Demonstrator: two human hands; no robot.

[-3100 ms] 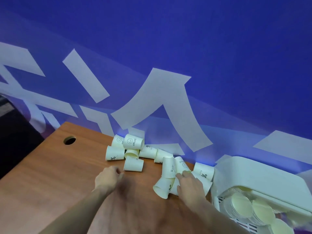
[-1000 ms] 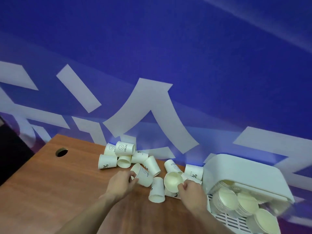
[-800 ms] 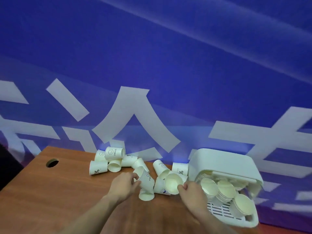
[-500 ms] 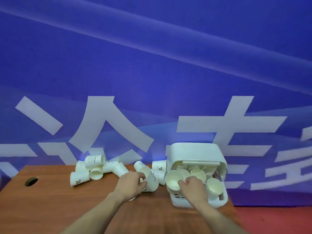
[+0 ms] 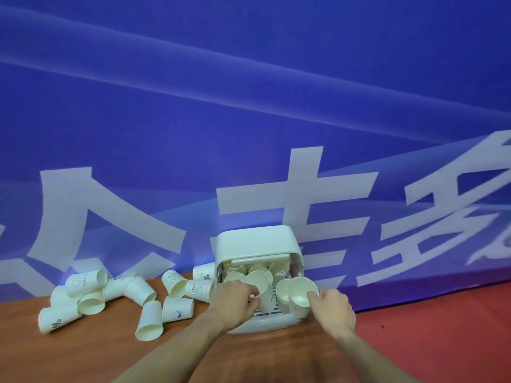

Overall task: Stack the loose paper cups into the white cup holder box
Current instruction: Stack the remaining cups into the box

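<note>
Loose paper cups (image 5: 143,293) lie tumbled on their sides across the counter (image 5: 83,352), left of the white cup holder box (image 5: 258,244). The left hand (image 5: 235,302) pinches one cup (image 5: 262,291) at its rim, its grip curled round it at the box mouth. The right hand (image 5: 331,306) holds another cup (image 5: 301,297) likewise. Both look mid-insertion; next each must nest, mouth outward, onto a stack inside (thin cream paper, easily crushed).
</note>
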